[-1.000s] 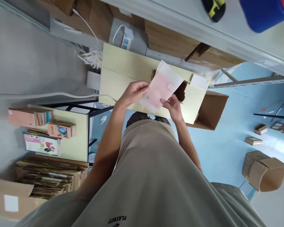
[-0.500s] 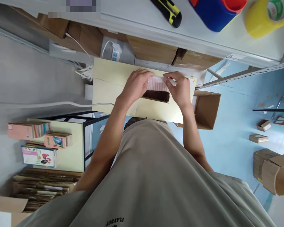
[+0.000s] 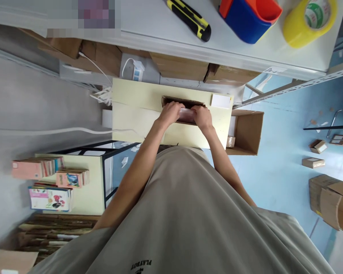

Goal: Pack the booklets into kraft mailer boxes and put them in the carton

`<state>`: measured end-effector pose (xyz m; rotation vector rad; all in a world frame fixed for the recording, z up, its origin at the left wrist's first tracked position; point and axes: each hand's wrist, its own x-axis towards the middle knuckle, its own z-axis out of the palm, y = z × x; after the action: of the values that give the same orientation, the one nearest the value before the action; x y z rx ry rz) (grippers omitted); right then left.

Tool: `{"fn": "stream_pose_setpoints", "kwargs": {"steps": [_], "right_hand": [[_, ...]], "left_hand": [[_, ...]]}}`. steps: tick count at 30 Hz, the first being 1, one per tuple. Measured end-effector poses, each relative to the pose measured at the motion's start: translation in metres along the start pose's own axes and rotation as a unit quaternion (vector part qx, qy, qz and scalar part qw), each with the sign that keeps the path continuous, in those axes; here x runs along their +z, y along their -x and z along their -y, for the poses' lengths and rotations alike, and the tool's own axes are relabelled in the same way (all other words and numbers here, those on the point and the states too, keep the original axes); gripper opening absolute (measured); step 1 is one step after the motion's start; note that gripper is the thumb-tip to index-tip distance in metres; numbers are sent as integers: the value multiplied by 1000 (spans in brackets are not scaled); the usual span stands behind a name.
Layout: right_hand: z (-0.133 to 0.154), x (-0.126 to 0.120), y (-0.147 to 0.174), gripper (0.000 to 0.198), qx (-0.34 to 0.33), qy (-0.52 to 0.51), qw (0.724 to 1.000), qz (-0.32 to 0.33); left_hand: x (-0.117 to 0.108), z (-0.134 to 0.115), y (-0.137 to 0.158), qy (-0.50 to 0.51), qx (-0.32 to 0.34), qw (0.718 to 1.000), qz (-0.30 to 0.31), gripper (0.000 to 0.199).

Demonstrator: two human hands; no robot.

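Observation:
A small open cardboard box (image 3: 190, 103) stands on the pale yellow table (image 3: 134, 93) in front of me. Down in its opening lies a clear, ribbed air-cushion wrap (image 3: 187, 115), slightly pinkish; whatever it may enclose cannot be made out. My left hand (image 3: 172, 112) grips the wrap's left end, fingers curled over it. At the other end my right hand (image 3: 202, 115) holds it the same way. Both hands reach over the box's near part, and their fingertips are partly hidden. A white label pad (image 3: 221, 101) lies on the table, right of the box.
Above the table, a grey shelf (image 3: 148, 23) bears a utility knife (image 3: 190, 21), a blue-and-red holder (image 3: 250, 19) and yellow tape (image 3: 310, 23). A larger open carton (image 3: 248, 131) is at right. Books (image 3: 50, 198) lie on a stand at left. A white cable (image 3: 60, 131) runs to the table.
Both hands have moved toward me and closer together, bringing the wrap from above the box's far side down into its opening. The box's far edge and the label pad are now uncovered.

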<state>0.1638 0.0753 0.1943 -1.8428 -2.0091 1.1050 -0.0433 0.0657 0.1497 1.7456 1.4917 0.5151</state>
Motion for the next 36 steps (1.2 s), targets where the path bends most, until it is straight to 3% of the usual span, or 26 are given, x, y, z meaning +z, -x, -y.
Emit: {"fn": "stream_pose_setpoints", "kwargs": {"steps": [3,7,10,12,15,19,24,30,33,36], "right_hand": [[-7,-3,11,34,-19,-36,999,-36],[-30,-15,39,35,-31,-96,984,-150],[-55,-10,52,46,29,-144,973,-177],[-69,2,53,59,67,-194,969,-137],[-76,23,53,77,78,-270,957,-77],[-73,36,61,88,65,-289,951,-91],[-80,30,74,87,80,-303,944,-100],[-106,24,80,72,105,-381,918,-24],[-114,28,78,68,78,-362,929,-14],[-116,36,70,59,55,-310,948,-49]], "left_hand": [[-2,0,12,17,-12,1000,-22,35],[-22,6,46,46,-25,983,-175,41],[-25,23,66,86,-91,959,-256,67],[-17,35,70,145,-114,954,-236,83],[1,41,71,222,-98,955,-170,89],[13,34,81,214,-80,964,-136,85],[17,29,97,130,-36,985,-111,66],[23,44,104,141,-56,977,-153,64],[21,51,104,151,-50,977,-140,54],[22,52,101,147,-55,979,-132,37]]}}
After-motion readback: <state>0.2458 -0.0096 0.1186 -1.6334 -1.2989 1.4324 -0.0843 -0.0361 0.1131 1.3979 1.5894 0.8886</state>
